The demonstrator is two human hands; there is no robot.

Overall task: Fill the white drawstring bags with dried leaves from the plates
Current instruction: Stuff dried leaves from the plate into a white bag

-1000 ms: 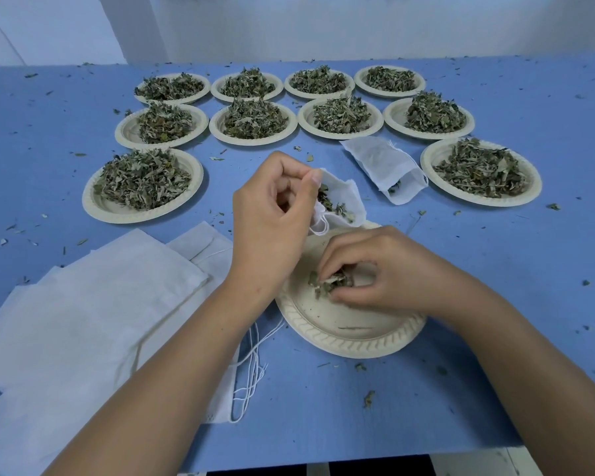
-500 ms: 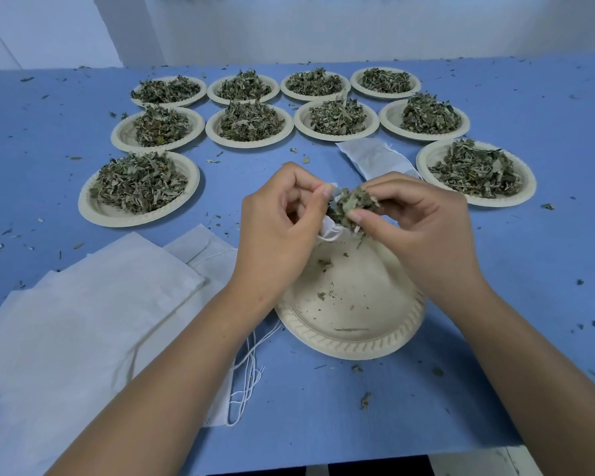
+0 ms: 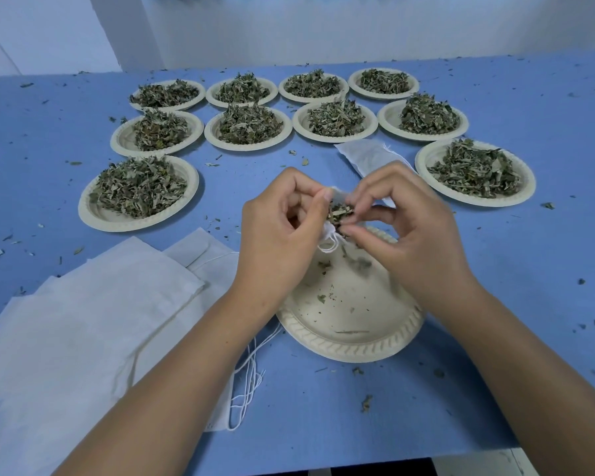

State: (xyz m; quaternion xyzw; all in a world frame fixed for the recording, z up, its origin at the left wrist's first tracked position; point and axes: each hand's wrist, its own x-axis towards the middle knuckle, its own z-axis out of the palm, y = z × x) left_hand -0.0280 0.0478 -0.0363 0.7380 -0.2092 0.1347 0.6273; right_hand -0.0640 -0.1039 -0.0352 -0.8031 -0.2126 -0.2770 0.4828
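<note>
Looks like a small hand-packing workroom: blue surface (image 3: 495, 304) with rows of leaf-filled paper plates (image 3: 138, 194), plain white wall (image 3: 323, 29) behind.

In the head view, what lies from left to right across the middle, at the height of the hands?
From the left: left heaped plate, left hand pinching the drawstring bag, pinch of dried leaves, right hand, right heaped plate.
</note>
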